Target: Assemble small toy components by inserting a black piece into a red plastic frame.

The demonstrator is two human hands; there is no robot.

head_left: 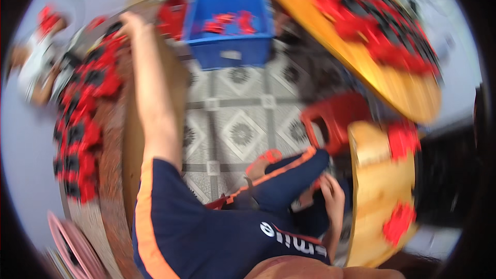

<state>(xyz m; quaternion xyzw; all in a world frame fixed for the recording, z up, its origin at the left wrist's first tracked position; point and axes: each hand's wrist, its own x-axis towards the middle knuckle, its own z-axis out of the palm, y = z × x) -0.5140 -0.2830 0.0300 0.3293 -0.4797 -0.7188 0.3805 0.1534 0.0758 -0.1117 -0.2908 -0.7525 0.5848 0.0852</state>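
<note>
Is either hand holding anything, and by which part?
It cannot be told: the left hand is blurred near red-and-black pieces; the right hand shows no clear grip.

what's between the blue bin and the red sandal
Patterned floor tiles lie between the blue bin and the red sandal, as the head view shows.

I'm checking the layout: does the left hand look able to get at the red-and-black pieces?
Probably yes: the left hand is stretched out beside the far end of the red-and-black pieces, with nothing visible between, though blur hides any contact.
</note>
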